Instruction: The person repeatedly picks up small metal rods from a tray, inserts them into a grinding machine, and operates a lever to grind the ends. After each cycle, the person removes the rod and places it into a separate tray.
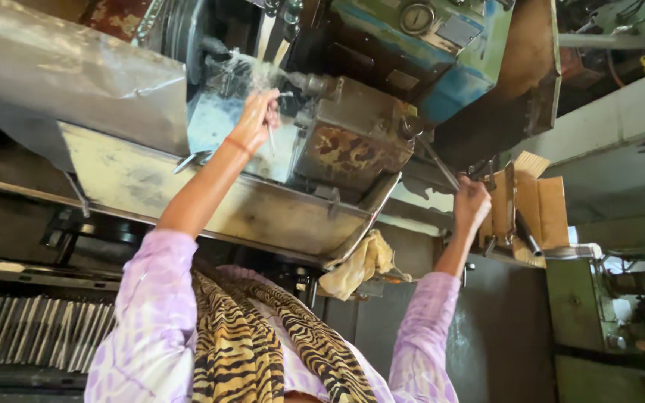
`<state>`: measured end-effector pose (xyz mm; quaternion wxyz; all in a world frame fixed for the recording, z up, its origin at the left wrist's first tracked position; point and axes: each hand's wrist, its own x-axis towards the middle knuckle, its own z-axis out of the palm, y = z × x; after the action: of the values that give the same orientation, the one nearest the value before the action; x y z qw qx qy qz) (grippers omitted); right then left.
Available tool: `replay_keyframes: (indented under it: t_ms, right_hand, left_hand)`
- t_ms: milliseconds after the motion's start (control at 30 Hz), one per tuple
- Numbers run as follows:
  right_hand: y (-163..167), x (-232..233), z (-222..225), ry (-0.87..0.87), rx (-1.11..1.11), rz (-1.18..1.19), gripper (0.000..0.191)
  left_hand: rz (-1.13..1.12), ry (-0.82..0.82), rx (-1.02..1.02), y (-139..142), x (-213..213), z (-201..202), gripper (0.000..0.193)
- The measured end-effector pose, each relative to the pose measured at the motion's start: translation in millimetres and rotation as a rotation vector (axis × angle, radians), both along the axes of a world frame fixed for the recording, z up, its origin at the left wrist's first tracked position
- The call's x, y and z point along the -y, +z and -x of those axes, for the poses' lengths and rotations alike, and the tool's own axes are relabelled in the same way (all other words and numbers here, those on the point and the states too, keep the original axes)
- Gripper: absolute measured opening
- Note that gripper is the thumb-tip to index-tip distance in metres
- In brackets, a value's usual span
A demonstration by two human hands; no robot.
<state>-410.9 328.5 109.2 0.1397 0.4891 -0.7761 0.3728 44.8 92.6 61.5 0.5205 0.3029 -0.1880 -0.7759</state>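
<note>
My left hand [257,113] reaches up to the lathe's spindle area [315,86], its fingers pinched on a thin metal rod [270,138] amid a spray of liquid. My right hand [472,203] is closed round the end of a slim metal lever [438,160] that slants out from the rusty carriage block [352,145]. Both arms wear lilac patterned sleeves, and a tiger-striped scarf [263,343] hangs between them. A metal chip tray [188,198] runs under the machine below my left arm.
A rack of several grey metal rods [35,342] lies at the lower left. A yellow rag [360,263] hangs off the tray's corner. A cardboard box [543,209] stands right of my right hand, with a green machine [614,313] below it. A round gauge [416,16] sits at the top.
</note>
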Motion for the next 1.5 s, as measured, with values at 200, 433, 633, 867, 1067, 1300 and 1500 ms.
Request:
replay_keyframes:
  t_ms: [200,433,633,867,1067,1300,1500]
  right_hand:
    - [-14,9,51,-0.169,-0.163,-0.328,0.046]
    - [-38,13,61,-0.241,-0.073,-0.417,0.059]
    - [-56,15,66,-0.295,-0.082,-0.337,0.056]
    - [-62,16,69,-0.348,-0.085,-0.306,0.054]
    - [-60,16,66,-0.346,-0.097,-0.293,0.055]
    - [-61,15,65,-0.375,-0.104,-0.276,0.054]
    - [-62,14,64,-0.356,-0.071,-0.277,0.055]
  left_hand:
    - [-0.087,0.372,0.309,0,71,35,0.030]
    - [-0.162,0.409,0.321,-8,90,34,0.041]
    - [-0.209,0.389,0.341,-24,99,27,0.041]
    - [-0.234,0.336,0.353,-31,106,27,0.031]
    - [-0.133,0.314,0.211,-30,107,24,0.010]
    - [-0.045,0.415,0.245,-30,106,29,0.013]
    - [-0.214,0.307,0.260,-31,107,26,0.023]
